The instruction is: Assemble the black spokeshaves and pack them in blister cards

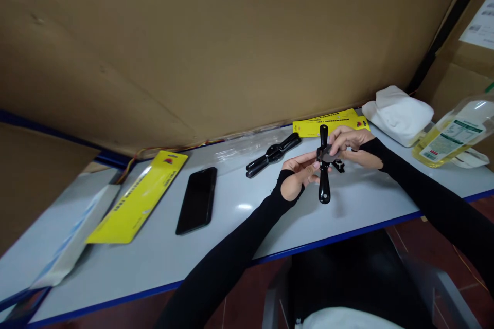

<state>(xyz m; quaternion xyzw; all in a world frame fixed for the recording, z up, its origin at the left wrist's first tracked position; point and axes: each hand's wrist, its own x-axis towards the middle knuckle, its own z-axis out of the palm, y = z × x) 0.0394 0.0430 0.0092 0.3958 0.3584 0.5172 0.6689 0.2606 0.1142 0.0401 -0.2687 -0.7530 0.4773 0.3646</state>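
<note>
My left hand (303, 168) is closed around the middle of a black spokeshave (324, 185), which it holds above the table with the two handles pointing away from and toward me. Pinched in my right hand (349, 145) is a flat grey metal blade (329, 153), against the middle of the spokeshave. Just below the right fingers shows a small black part (338, 166); whether it is held or attached I cannot tell. A second black spokeshave (273, 154) lies on the table, left of my hands.
On the table (231, 252) lie a black phone (196, 200), a yellow card (139, 200), further yellow cards (309, 128) and clear plastic packaging (247, 146). A white cloth bundle (399, 113) and a bottle of yellow liquid (450, 136) are at the right. Cardboard (231, 36) walls the back.
</note>
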